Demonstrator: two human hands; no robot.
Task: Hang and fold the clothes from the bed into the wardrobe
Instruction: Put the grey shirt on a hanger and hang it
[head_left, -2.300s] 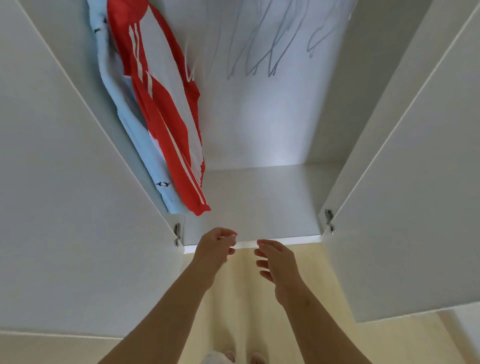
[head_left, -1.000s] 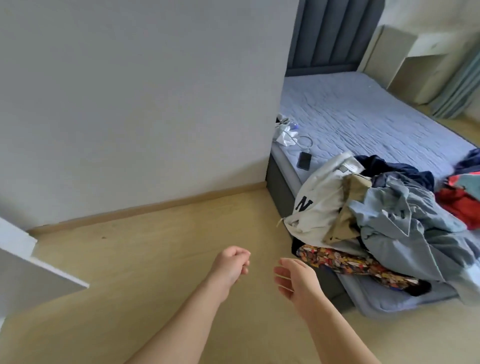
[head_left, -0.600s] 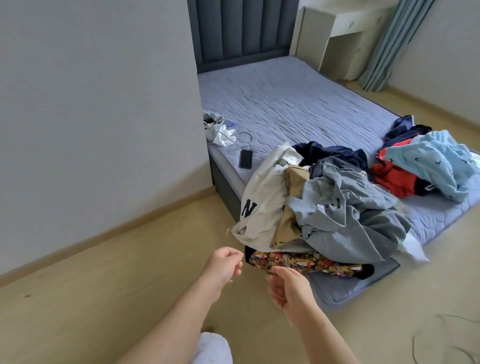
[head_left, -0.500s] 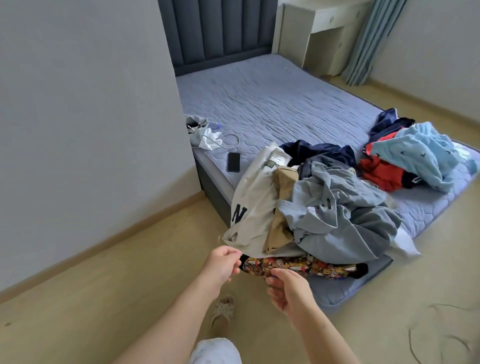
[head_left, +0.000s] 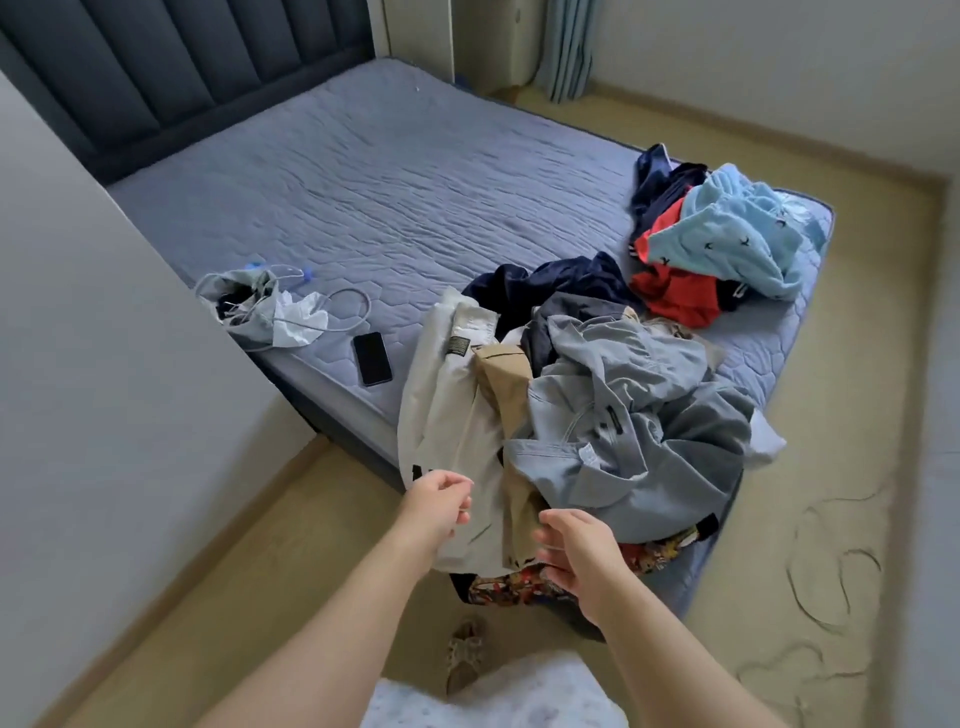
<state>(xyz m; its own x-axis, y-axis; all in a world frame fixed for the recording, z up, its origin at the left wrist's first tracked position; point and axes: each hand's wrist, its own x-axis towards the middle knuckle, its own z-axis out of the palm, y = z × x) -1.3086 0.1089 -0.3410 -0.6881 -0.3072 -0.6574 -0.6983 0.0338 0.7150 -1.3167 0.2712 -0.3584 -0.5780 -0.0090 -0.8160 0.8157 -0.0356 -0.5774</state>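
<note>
A heap of clothes lies on the near corner of the bed (head_left: 395, 171): a cream garment (head_left: 441, 415), a tan piece (head_left: 506, 374), a grey-blue shirt (head_left: 623, 431), dark navy cloth (head_left: 550, 280) and a patterned piece (head_left: 519, 584) at the bottom. Farther right sit a light blue garment (head_left: 737, 223) and a red one (head_left: 675, 291). My left hand (head_left: 439, 501) hovers over the cream garment with fingers loosely curled, holding nothing. My right hand (head_left: 576, 551) is held out with relaxed fingers just before the pile, empty. The wardrobe is out of view.
A black phone (head_left: 372, 357), a white cable (head_left: 348, 312) and a small grey bag (head_left: 244, 301) lie on the mattress left of the pile. A grey wall (head_left: 104, 389) stands at my left. A sandal (head_left: 465, 657) is on the wooden floor by my feet.
I have turned from the open wardrobe to the bed and stepped closer. Both empty hands now reach over the edge of the clothes pile.
</note>
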